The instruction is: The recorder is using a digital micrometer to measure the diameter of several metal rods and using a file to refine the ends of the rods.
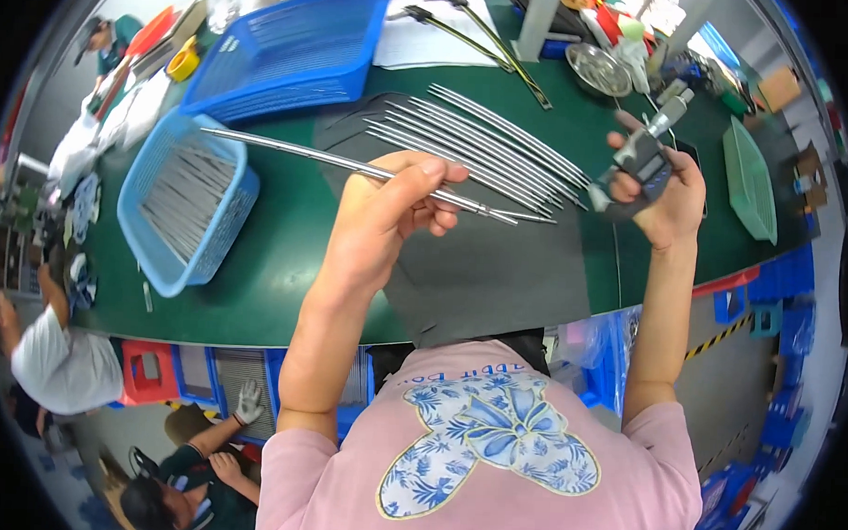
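The left grip (394, 200), at the centre of the frame, is closed around a slim metal rod (279, 147) near its lower-right part; the long remainder reaches toward the upper left. The right grip (676, 207), at right of centre, grasps a dark gauge (650, 167), blurred in this view. CAUTION: because the rod is held well off its middle, its long free end could dip or swing. In the frame that end crosses the rim of the light-blue basket (227, 228); the gap between them cannot be judged, but a careless turn could knock the basket or stir the loose rods (188, 196) inside. A second thin tip appears beside the lower-right end of the held rod; whether it is also grasped cannot be told, and an unnoticed extra piece could slip out. The row of rods (516, 165) lies on the dark mat (498, 277) just beyond the left grip. Lowering the hand too far could roll these out of line and mix the held piece among them. The gauge is raised above the green worktop (274, 269); if the fingers loosen, it could fall and be damaged, or scratch the nearby rods.
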Motion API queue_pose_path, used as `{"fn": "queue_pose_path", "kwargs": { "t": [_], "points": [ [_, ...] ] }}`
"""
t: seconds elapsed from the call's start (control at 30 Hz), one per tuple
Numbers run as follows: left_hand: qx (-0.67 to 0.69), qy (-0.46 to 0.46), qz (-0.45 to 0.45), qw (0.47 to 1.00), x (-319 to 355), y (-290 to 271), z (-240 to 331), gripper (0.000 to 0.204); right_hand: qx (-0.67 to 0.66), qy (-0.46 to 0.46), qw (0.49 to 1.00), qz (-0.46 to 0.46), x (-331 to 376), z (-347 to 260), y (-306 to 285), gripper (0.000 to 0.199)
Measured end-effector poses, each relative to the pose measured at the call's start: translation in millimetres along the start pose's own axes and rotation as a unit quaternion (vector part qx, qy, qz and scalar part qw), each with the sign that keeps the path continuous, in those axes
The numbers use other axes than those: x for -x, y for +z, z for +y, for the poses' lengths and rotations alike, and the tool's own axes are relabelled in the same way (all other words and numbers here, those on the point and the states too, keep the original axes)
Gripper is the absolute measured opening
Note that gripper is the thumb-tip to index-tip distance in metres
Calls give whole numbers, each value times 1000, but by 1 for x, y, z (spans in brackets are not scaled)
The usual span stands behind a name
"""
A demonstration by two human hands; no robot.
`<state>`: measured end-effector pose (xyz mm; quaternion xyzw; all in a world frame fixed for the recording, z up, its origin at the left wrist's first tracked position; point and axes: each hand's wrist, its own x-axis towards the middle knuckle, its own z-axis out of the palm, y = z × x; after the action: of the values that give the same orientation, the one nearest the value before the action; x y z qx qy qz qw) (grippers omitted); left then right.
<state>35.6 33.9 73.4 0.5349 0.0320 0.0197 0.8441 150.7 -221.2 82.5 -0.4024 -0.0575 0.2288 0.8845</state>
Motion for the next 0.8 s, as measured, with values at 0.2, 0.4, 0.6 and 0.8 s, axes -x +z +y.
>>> {"fn": "queue_pose_path", "kwargs": {
  "t": [0.2,0.4,0.6,0.8],
  "points": [
    [17,-45,-41,998,-1,14,-9,28,-14,82,990,-114,13,38,42,50],
    [2,-50,-31,998,2,22,-14,27,-77,107,983,-126,13,49,51,72],
    [-11,-71,-29,997,8,24,-13,25,-107,119,986,-56,15,51,55,70],
    [-22,-82,-43,996,10,21,-13,23,-66,141,986,-52,21,48,59,69]
  ]
}}
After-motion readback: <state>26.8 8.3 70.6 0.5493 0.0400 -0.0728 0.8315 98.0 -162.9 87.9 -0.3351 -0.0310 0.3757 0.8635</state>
